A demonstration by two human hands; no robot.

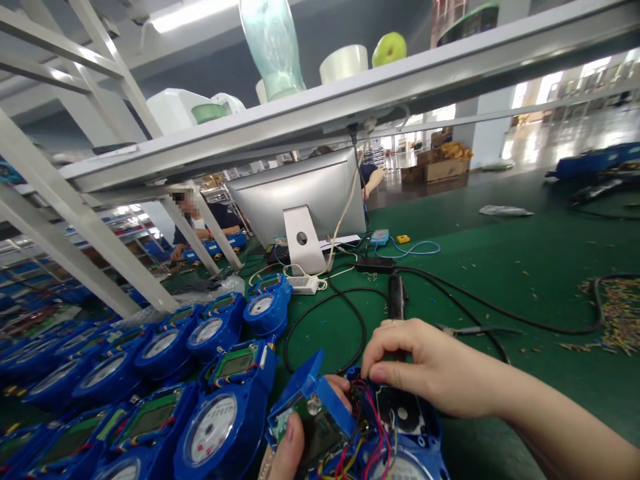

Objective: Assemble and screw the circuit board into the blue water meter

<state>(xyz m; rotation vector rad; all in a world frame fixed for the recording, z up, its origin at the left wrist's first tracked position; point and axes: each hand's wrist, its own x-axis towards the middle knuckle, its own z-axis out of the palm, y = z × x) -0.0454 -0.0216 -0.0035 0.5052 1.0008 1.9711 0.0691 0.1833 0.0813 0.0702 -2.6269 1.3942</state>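
Note:
At the bottom centre, my left hand (290, 445) grips a blue meter head (320, 427) with a dark display, thumb in front and fingers behind. Red, yellow and dark wires (375, 427) run from it into an open blue meter body (435, 443). My right hand (420, 363) is at the top of this body, thumb and forefinger closed together near the wires; anything between them is hidden. A black-handled tool (397, 297) stands just beyond my right hand.
Rows of blue meters (213, 427) fill the left. Behind are a monitor (305, 200), cables and a shelf (320, 100). Pliers (480, 330) lie right of my hand, wire scraps (623, 313) farther right. Two people are beyond the bench.

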